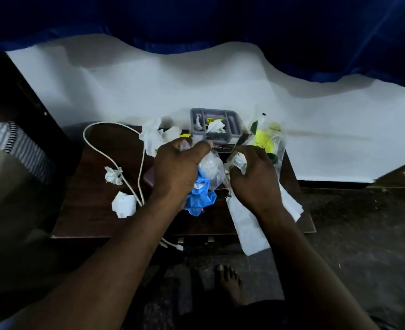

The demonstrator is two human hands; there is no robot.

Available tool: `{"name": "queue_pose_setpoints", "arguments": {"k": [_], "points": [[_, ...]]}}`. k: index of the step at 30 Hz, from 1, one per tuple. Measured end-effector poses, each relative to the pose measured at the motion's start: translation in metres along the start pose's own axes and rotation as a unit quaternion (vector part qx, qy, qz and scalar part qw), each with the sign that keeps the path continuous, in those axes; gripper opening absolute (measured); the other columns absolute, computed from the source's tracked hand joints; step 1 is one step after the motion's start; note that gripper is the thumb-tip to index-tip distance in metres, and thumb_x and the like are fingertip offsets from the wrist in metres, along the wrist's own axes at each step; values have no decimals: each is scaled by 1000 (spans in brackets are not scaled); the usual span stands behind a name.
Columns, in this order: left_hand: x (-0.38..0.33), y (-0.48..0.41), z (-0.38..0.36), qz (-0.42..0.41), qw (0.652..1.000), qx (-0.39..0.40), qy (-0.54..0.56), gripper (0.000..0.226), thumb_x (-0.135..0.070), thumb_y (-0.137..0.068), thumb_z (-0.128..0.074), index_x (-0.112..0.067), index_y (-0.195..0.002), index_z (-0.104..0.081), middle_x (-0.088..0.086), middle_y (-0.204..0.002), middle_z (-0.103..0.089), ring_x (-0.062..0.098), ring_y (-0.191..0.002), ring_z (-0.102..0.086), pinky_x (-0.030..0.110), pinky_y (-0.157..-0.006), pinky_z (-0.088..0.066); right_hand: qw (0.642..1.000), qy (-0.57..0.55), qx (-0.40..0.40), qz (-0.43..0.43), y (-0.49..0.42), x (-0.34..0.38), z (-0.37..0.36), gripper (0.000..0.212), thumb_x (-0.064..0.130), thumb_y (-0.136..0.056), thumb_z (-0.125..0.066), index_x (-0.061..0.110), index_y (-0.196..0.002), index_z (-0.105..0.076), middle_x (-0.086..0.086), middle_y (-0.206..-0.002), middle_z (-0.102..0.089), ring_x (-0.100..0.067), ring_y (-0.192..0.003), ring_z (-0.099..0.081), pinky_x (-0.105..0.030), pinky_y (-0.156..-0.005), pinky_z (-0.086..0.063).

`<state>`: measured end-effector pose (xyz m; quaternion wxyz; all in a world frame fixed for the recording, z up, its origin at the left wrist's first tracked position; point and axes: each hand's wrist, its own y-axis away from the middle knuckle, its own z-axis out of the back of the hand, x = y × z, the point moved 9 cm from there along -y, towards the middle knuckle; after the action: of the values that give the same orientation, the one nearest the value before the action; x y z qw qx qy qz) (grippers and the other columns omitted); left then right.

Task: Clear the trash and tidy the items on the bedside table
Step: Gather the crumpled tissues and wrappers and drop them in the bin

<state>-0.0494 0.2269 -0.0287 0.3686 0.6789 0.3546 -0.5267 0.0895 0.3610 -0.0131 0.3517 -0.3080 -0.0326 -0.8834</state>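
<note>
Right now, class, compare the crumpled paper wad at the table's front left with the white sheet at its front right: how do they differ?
The paper wad is crumpled into a lump; the white sheet lies nearly flat. The wad sits wholly on the table, beside the cable; the sheet overhangs its front edge. The sheet looks larger. Both are white paper.

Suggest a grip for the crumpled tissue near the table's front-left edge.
Pinch the crumpled tissue at its raised top folds, coming from above or the left. It lies loose on the bedside table; the white cable hugs its right side and would likely snag.
</note>
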Motion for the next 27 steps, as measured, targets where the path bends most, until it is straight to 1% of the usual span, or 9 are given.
{"name": "queue_pose_setpoints", "arguments": {"k": [2, 5, 11, 14, 16, 18, 22, 25, 27], "points": [[-3, -3, 0, -15, 1000, -23, 3, 36, -28, -68, -79, -20, -52, -49, -3, -52, -47, 16, -53, -46, 30, -56, -40, 999, 38, 22, -10, -4, 0, -5, 59, 20, -87, -59, 16, -145, -56, -14, -151, -51, -41, -138, -46, -50, -108, -45], [-2, -7, 2, -29, 999, -43, -1, 35, -24, -68, -76, -20, -51, -45, -11, -47, -38, 11, -48, -34, 26, -53, -31, 992, 104, 44, -62, -10, -6, -13, 69, 40, -87, -48, 29, -155, -42, -18, -162, -35, -43, -147, -32, -58, -115, -36], [-8, -11, 3, -88, 994, -31, -64, 41, -22, -69, -71, -20, -51, -34, -12, -48, -26, 11, -51, -22, 27, -53, -22, 979, 118, 92, -135, -31, -27, -22, 65, 37, -98, -45, 43, -160, -25, -23, -159, -32, -46, -148, -29, -61, -116, -31], [-12, -11, 5, -104, 991, -31, -81, 40, -24, -66, -69, -19, -52, -32, -9, -52, -22, 14, -55, -21, 31, -55, -21, 978, 95, 119, -140, -35, -28, -28, 64, 36, -100, -44, 34, -161, -26, -17, -166, -26, -43, -152, -25, -62, -119, -29], [-14, -11, 6, -109, 990, -31, -78, 42, -22, -68, -69, -20, -53, -30, -9, -52, -21, 14, -55, -20, 31, -54, -21, 980, 74, 110, -148, -36, -24, -26, 66, 41, -94, -41, 22, -157, -35, -12, -162, -35, -41, -148, -32, -60, -116, -34], [-15, -12, 9, -110, 991, -34, -73, 42, -22, -70, -70, -19, -53, -31, -10, -52, -21, 12, -53, -20, 29, -52, -21, 986, 62, 57, -145, -37, -16, -14, 68, 49, -87, -37, 16, -146, -48, -12, -151, -49, -42, -139, -44, -57, -109, -41], [-13, -15, 12, -100, 992, -29, -75, 44, -21, -71, -72, -12, -56, -32, -9, -53, -22, 11, -52, -19, 28, -49, -18, 982, 75, -168, -47, -37, 12, 35, 53, 48, -90, -54, 12, -126, -66, -10, -129, -67, -38, -121, -59, -48, -97, -49], [-10, -16, 11, -87, 993, -20, -71, 42, -21, -71, -73, -19, -54, -35, -11, -51, -23, 10, -51, -19, 27, -50, -20, 969, 6, -248, 17, -34, 20, 54, 38, 26, -86, -68, 13, -122, -67, -6, -126, -64, -31, -116, -60, -44, -92, -50], [-12, -17, 12, -90, 993, -24, -78, 38, -24, -69, -72, -22, -53, -38, -12, -50, -29, 9, -51, -26, 28, -54, -27, 962, -58, -263, 36, -30, 24, 57, 35, 7, -80, -66, 13, -114, -66, -4, -120, -63, -24, -104, -64, -39, -83, -51]]}}
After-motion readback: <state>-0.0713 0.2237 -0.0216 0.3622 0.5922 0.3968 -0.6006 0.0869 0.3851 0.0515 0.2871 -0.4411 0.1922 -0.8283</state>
